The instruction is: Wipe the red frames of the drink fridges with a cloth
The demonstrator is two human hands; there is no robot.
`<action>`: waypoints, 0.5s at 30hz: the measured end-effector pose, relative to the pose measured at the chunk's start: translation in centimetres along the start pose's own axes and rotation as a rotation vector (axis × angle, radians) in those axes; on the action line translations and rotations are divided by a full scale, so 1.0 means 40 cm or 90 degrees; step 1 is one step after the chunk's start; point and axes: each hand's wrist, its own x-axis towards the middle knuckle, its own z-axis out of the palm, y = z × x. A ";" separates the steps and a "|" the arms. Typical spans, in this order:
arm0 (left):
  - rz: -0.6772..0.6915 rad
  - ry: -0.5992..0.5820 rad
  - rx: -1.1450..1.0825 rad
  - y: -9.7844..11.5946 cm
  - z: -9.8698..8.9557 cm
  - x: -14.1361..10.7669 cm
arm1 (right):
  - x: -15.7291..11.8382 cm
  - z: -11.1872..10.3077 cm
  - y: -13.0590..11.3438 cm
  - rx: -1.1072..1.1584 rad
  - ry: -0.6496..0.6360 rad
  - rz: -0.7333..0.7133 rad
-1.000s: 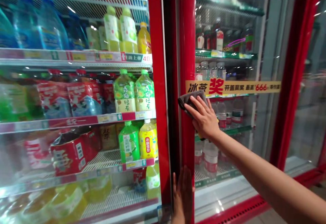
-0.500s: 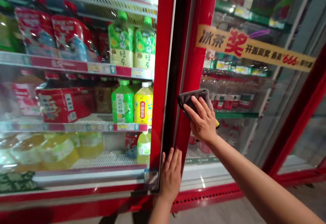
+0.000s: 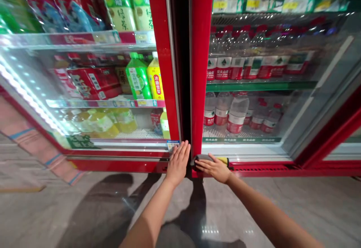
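Note:
My right hand (image 3: pixel 216 169) presses a folded grey cloth (image 3: pixel 205 157) with a yellow part against the foot of the right fridge's red frame (image 3: pixel 199 90). Part of the cloth is hidden under my fingers. To its left, my left hand (image 3: pixel 178 162) lies flat with fingers stretched at the lower corner of the left fridge's red frame (image 3: pixel 166 71). It holds nothing. A small blue and white sticker (image 3: pixel 171 145) sits just above its fingertips. Between the two frames runs a narrow dark gap (image 3: pixel 184 71).
Behind the left glass stand green bottles (image 3: pixel 138 78) and red packs (image 3: pixel 96 83). Red-labelled water bottles (image 3: pixel 236 114) fill shelves behind the right glass. A flat pinkish strip with blue bands (image 3: pixel 39 146) leans at far left. Grey floor (image 3: pixel 254 210) spreads below, crossed by shadows.
My right hand and the cloth have gone down the red frame from mid-height to its bottom. My left hand stays flat by the gap, near the base. The view has tilted downward.

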 end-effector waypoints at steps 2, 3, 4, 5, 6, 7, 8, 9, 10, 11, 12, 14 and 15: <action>0.046 -0.026 0.007 0.014 -0.004 0.001 | -0.035 0.028 0.003 0.014 0.012 -0.037; 0.071 -0.039 0.008 0.022 -0.003 0.005 | -0.049 0.031 0.011 0.014 0.012 -0.048; 0.093 -0.049 0.008 0.030 0.001 0.010 | -0.063 0.026 0.023 0.009 0.007 -0.052; 0.110 -0.055 0.006 0.039 0.006 0.017 | -0.078 0.016 0.037 0.003 -0.002 -0.046; 0.119 -0.057 0.003 0.048 0.014 0.026 | -0.095 0.000 0.053 -0.005 -0.012 -0.033; 0.124 -0.054 -0.001 0.059 0.023 0.036 | -0.115 -0.019 0.070 -0.011 -0.023 -0.013; 0.125 -0.050 -0.008 0.070 0.034 0.048 | -0.139 -0.041 0.088 -0.017 -0.035 0.011; 0.124 -0.045 -0.015 0.082 0.046 0.060 | -0.168 -0.064 0.106 -0.022 -0.046 0.040; 0.124 -0.041 -0.022 0.096 0.058 0.073 | -0.202 -0.086 0.123 -0.028 -0.057 0.072; 0.124 -0.038 -0.029 0.111 0.071 0.086 | -0.238 -0.107 0.139 -0.035 -0.067 0.111; 0.126 -0.036 -0.035 0.128 0.084 0.098 | -0.278 -0.126 0.153 -0.044 -0.075 0.153; 0.135 -0.034 -0.045 0.164 0.106 0.121 | -0.358 -0.155 0.174 -0.065 -0.078 0.246; 0.141 -0.033 -0.049 0.182 0.117 0.132 | -0.397 -0.164 0.182 -0.077 -0.070 0.298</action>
